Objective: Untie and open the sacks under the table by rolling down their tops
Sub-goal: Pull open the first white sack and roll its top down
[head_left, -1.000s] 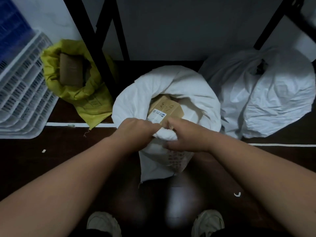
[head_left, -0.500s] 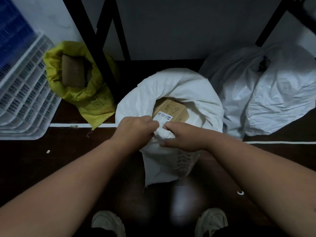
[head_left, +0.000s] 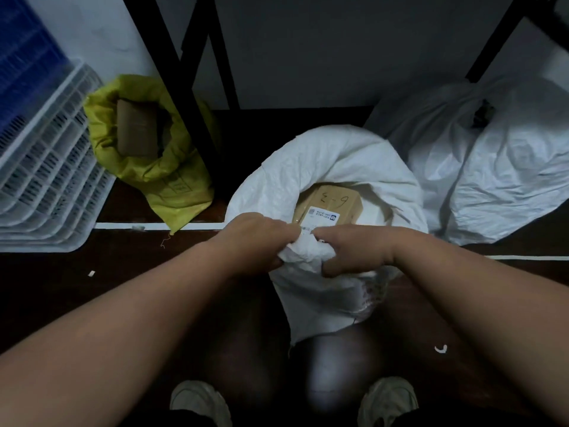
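head view: your left hand [head_left: 255,241] and right hand [head_left: 354,251] both grip the white sack [head_left: 326,161] at its near rim, side by side.

A dark glossy floor [head_left: 77,303] carries a white line [head_left: 160,225] running left from the hands. Beyond them rise black table legs [head_left: 172,72] against a pale wall [head_left: 323,50]. Far left of the hands lean white crates [head_left: 46,180]; light is dim
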